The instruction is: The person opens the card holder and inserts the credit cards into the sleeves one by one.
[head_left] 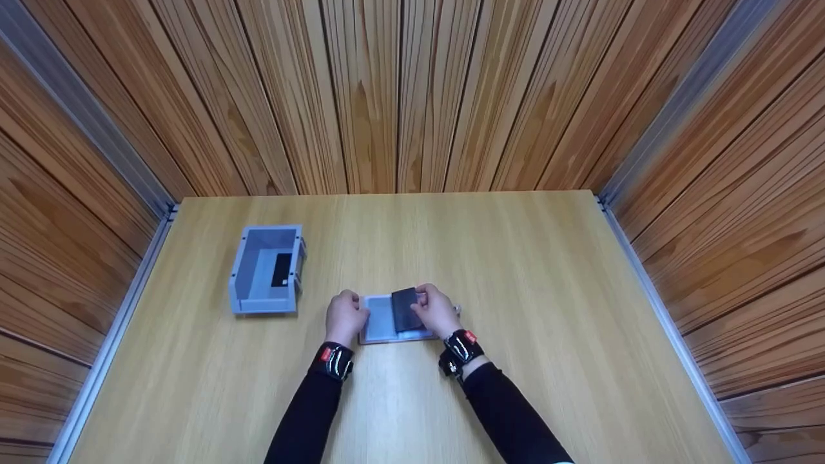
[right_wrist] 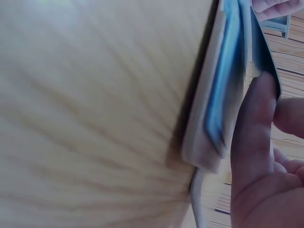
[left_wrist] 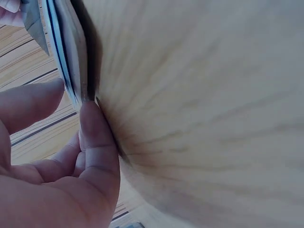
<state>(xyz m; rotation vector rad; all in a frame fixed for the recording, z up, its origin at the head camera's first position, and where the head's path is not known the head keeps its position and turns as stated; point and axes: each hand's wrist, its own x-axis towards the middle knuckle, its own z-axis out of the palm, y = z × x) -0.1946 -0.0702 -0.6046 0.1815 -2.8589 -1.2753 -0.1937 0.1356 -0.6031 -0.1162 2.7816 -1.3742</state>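
A flat rectangular tray-like board (head_left: 379, 317) with a light blue face and a pale edge lies on the table in the head view. My left hand (head_left: 345, 316) pinches its left end; in the left wrist view thumb and a finger (left_wrist: 97, 142) meet that end. Between thumb and fingers of my right hand (head_left: 439, 312) is a thin dark card (head_left: 405, 309), tilted above the right part of the board. The right wrist view shows the card (right_wrist: 264, 52) edge-on, apart from the board's near end (right_wrist: 202, 152). A grey cord (right_wrist: 196, 199) comes from that end.
A grey-blue open bin (head_left: 264, 306) stands at the left of the wooden table (head_left: 515, 270), with a black flat piece (head_left: 281, 269) inside it. Wood-panelled walls (head_left: 419, 96) and metal rails (head_left: 670, 322) enclose the table at the back and sides.
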